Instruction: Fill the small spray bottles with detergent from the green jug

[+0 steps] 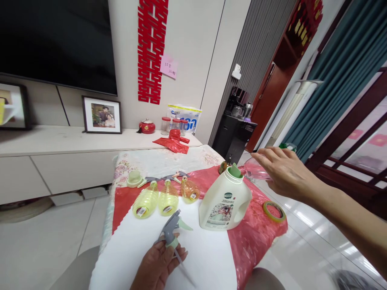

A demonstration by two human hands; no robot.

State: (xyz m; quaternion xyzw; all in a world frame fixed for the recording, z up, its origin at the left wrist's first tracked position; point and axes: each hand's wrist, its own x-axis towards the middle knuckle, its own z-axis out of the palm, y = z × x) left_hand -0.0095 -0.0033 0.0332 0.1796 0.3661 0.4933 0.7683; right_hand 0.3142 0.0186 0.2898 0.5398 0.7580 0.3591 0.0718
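The left hand (160, 262) is closed round the collar of a spray head (171, 230), held over the white sheet (127, 249) on the bench (157, 163), its tube slanting down to the right. The right hand (279, 167) is clamped on a clear bottle (256, 169), tilted and partly hidden, neck toward the jug (211, 205). The jug stands upright between the 2 hands. Beyond the spray head, 2 yellow bottles (145, 201) and 1 orange bottle (190, 189) form a row. A tape roll (265, 209) lies on red film (250, 245) near the bench's right edge
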